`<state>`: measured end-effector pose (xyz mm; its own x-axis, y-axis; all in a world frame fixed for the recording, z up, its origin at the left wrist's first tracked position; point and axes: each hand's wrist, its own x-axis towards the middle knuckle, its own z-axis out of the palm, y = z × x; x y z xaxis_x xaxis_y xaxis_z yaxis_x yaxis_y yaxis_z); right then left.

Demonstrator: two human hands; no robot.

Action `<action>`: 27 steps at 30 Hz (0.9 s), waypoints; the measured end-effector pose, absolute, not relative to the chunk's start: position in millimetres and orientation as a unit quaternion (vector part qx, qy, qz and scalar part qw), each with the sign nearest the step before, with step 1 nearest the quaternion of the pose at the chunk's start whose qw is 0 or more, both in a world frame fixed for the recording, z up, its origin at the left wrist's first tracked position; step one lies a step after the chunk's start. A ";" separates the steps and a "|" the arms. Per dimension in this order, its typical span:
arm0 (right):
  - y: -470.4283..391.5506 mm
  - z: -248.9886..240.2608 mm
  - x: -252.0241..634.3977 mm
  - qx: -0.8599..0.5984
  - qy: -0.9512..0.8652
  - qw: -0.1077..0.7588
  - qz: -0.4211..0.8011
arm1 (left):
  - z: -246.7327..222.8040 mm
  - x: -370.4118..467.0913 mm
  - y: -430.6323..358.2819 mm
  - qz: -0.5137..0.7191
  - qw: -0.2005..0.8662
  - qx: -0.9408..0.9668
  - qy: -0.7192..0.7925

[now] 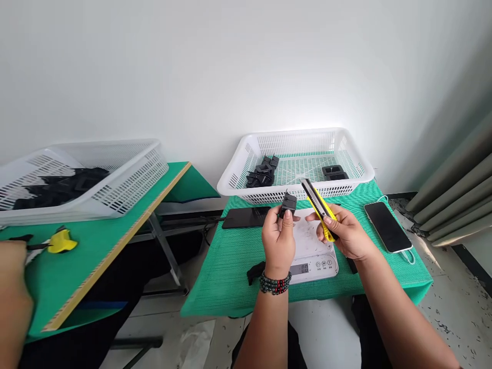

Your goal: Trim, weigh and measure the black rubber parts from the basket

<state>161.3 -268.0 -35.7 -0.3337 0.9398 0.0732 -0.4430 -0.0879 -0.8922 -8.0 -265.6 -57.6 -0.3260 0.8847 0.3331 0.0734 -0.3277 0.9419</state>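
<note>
My left hand [280,236] grips a small black plastic part [288,203], its upper end poking out above the thumb. To its right, my right hand [348,230] is closed around a yellow utility knife [320,210], whose blade end points up and to the left, apart from the black part. Below both hands lies a white digital scale [313,266] with a lit display, partly covered by the hands. Behind them stands a white plastic basket [295,193], with several black parts [263,171] at its left and a few more black pieces [334,172] at its right.
A phone [388,227] with a cable lies on the green cloth [223,277] at right. A black flat slab [246,217] lies left of the scale. On the left table, another basket [126,189] holds black parts; a co-worker's arm [13,302] is near a yellow tool [61,241].
</note>
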 end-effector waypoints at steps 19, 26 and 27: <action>-252.9 -43.2 185.0 -0.522 -0.511 0.513 0.451 | -53.3 -10.5 -277.3 0.611 0.342 0.590 0.401; -262.7 -34.5 188.2 -0.349 -0.508 0.493 0.615 | -55.4 -6.2 -273.6 0.633 0.360 0.554 0.403; -263.5 -33.5 188.1 -0.342 -0.518 0.469 0.628 | -55.9 -7.0 -273.3 0.630 0.355 0.560 0.404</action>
